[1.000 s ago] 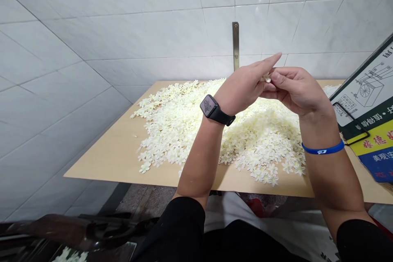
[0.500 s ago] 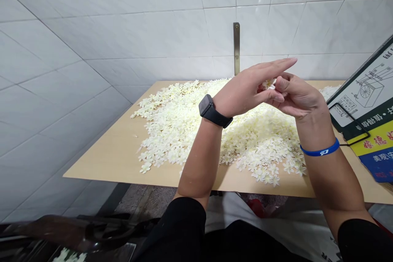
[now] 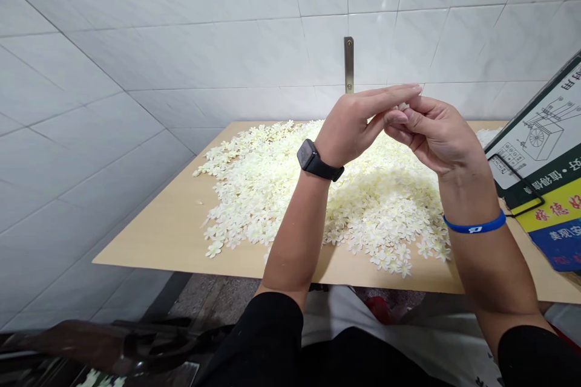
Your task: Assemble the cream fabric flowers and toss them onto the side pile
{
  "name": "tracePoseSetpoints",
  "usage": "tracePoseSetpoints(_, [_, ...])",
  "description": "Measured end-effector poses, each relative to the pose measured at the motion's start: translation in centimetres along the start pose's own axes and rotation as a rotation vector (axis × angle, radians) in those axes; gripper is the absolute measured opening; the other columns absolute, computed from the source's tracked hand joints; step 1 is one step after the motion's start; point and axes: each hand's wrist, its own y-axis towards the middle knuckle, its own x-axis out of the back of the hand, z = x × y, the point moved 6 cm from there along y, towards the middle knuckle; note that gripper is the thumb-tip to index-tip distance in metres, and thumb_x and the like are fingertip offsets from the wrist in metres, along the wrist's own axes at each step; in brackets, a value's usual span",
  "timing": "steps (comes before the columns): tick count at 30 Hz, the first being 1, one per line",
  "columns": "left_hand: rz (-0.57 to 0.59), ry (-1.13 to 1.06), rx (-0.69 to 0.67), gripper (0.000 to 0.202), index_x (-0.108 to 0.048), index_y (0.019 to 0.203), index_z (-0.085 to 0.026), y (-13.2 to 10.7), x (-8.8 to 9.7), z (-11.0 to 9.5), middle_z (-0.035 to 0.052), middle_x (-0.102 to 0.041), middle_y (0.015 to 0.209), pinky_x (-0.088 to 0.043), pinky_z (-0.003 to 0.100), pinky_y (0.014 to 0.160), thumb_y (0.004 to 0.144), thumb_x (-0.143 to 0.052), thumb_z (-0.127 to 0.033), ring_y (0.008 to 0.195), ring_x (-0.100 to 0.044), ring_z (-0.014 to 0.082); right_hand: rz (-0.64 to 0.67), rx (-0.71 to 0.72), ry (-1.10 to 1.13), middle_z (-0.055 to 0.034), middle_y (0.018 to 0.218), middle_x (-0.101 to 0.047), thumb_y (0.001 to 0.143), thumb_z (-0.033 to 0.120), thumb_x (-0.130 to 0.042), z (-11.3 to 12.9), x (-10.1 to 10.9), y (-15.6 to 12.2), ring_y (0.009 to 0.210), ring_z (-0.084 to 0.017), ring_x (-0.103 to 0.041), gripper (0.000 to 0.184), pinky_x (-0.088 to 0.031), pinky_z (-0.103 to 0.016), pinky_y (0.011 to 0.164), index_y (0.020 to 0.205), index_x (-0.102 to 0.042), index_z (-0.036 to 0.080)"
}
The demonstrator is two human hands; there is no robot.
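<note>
Left hand (image 3: 351, 124) and right hand (image 3: 436, 136) raised, fingers curled and meeting; anything held hidden, grip cannot be told. Cream blossoms (image 3: 367, 208) heaped directly below hands on tan board (image 3: 158, 245); printed placards (image 3: 535, 145) to right of hands; white tile wall (image 3: 227, 54) beyond.

Right of the right hand (image 3: 436, 136), a printed sign (image 3: 531, 133) shows 值得信 on its green band (image 3: 540, 184) and 美观安 on its blue band (image 3: 560, 242); the red characters on its yellow band (image 3: 551, 208) are unclear.

Bright, flat light fills the white tile wall (image 3: 136, 72) (faint glare up top), with a soft shadow on the blossom pile (image 3: 376, 193) and bowed edges.
</note>
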Motion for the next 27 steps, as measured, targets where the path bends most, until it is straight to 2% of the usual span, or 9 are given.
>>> tracePoseSetpoints(5, [0.031,-0.127,0.014,0.042,-0.066,0.133,-0.026,0.0,-0.3,0.3,-0.0044,-0.064,0.146,-0.051,0.039,0.120,0.108,-0.035,-0.041,0.140,-0.058,0.0202,0.047,-0.049,0.003,0.0004,0.093,-0.073,0.070,0.050,-0.091,-0.1,0.0,-0.2,0.113,-0.022,-0.070,0.034,-0.064,-0.034,0.093,0.088,-0.074,0.027])
tracePoseSetpoints(9, [0.067,-0.241,-0.038,0.045,-0.060,0.140,-0.027,0.1,-1.1,0.7,-0.0029,-0.060,0.151,-0.046,0.040,0.124,0.108,-0.033,-0.044,0.143,-0.055,0.0182,0.094,-0.127,-0.019,-0.0021,0.093,-0.074,0.068,0.056,-0.090,-0.8,0.0,0.0,0.107,-0.021,-0.071,0.039,-0.063,-0.033,0.094,0.086,-0.076,0.024])
tracePoseSetpoints(12, [0.098,-0.260,-0.013,0.051,-0.049,0.151,-0.026,0.2,-1.6,1.1,0.0019,-0.055,0.156,-0.051,0.041,0.119,0.106,-0.040,-0.047,0.140,-0.058,0.0215,0.038,-0.099,-0.010,-0.0022,0.086,-0.072,0.073,0.052,-0.089,-1.1,0.4,0.3,0.097,-0.018,-0.073,0.035,-0.064,-0.033,0.092,0.083,-0.074,0.021])
tracePoseSetpoints(14, [0.096,-0.229,0.026,0.052,-0.048,0.151,-0.031,0.1,-1.7,1.4,-0.0004,-0.058,0.153,-0.057,0.041,0.110,0.102,-0.049,-0.048,0.134,-0.062,0.0229,-0.005,-0.050,-0.015,-0.0009,0.081,-0.070,0.075,0.049,-0.088,-1.0,0.5,0.5,0.094,-0.018,-0.073,0.033,-0.065,-0.035,0.090,0.080,-0.072,0.021])
tracePoseSetpoints(16, [0.064,-0.187,0.055,0.045,-0.055,0.145,-0.035,0.1,-1.4,1.4,-0.0040,-0.065,0.145,-0.061,0.040,0.103,0.100,-0.054,-0.042,0.127,-0.067,0.0222,-0.022,0.001,-0.029,-0.0003,0.079,-0.069,0.075,0.049,-0.088,-0.8,0.5,0.5,0.094,-0.019,-0.073,0.033,-0.065,-0.036,0.089,0.078,-0.070,0.021])
tracePoseSetpoints(18, [0.005,-0.163,0.061,0.038,-0.065,0.135,-0.031,-0.1,-0.7,1.2,-0.0040,-0.071,0.135,-0.061,0.039,0.103,0.099,-0.054,-0.031,0.120,-0.070,0.0207,-0.012,0.021,-0.038,-0.0006,0.081,-0.070,0.075,0.049,-0.089,-0.5,0.4,0.3,0.096,-0.019,-0.073,0.033,-0.065,-0.036,0.089,0.078,-0.071,0.021])
tracePoseSetpoints(20, [-0.053,-0.165,0.065,0.033,-0.073,0.124,-0.026,-0.2,0.1,1.0,-0.0024,-0.077,0.123,-0.063,0.036,0.099,0.098,-0.053,-0.022,0.111,-0.074,0.0185,0.037,-0.021,-0.037,-0.0020,0.084,-0.072,0.075,0.052,-0.088,-0.4,0.2,0.0,0.096,-0.019,-0.074,0.035,-0.066,-0.036,0.087,0.081,-0.073,0.021])
tracePoseSetpoints(24, [-0.106,-0.240,0.117,0.024,-0.079,0.106,-0.023,-0.4,1.0,0.8,-0.0012,-0.081,0.106,-0.067,0.032,0.087,0.097,-0.057,-0.028,0.092,-0.078,0.0160,0.146,-0.147,0.020,-0.0067,0.093,-0.076,0.076,0.067,-0.080,-0.8,-0.2,-0.5,0.095,-0.023,-0.077,0.048,-0.067,-0.035,0.081,0.086,-0.076,0.021])
tracePoseSetpoints(27, [-0.110,-0.314,0.130,0.019,-0.080,0.104,-0.022,-0.4,1.3,0.7,-0.0024,-0.082,0.101,-0.067,0.030,0.087,0.091,-0.068,-0.028,0.090,-0.078,0.0158,0.164,-0.150,0.054,-0.0055,0.090,-0.075,0.069,0.062,-0.088,-1.0,-0.5,-0.3,0.093,-0.021,-0.076,0.045,-0.066,-0.033,0.082,0.082,-0.074,0.021])
